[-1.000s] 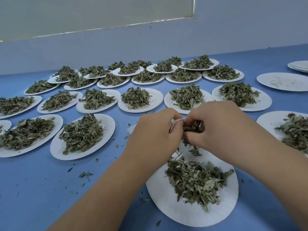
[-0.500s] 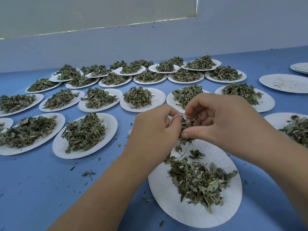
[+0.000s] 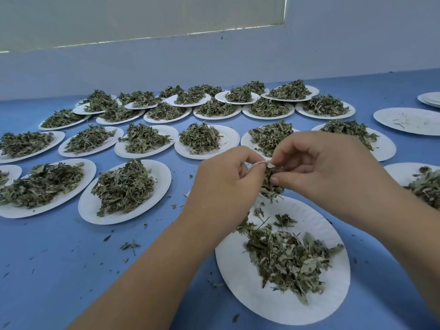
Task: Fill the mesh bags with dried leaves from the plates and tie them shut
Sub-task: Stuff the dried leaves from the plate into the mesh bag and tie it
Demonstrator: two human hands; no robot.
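Two hands (image 3: 226, 179) (image 3: 328, 172), one mesh bag (image 3: 271, 185)

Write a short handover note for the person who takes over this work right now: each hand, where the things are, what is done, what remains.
Left hand: pinches the white string of the mesh bag.
Right hand: holds the bag's mouth, thumb pressing leaves in.
Bag: in the air between both hands, above the near plate, partly filled, not yet tied.
Near plate: a pile of dried leaves remains on it.
Done: one plate at far right is almost bare.
Left: finish filling, tie shut, then the many full plates behind.
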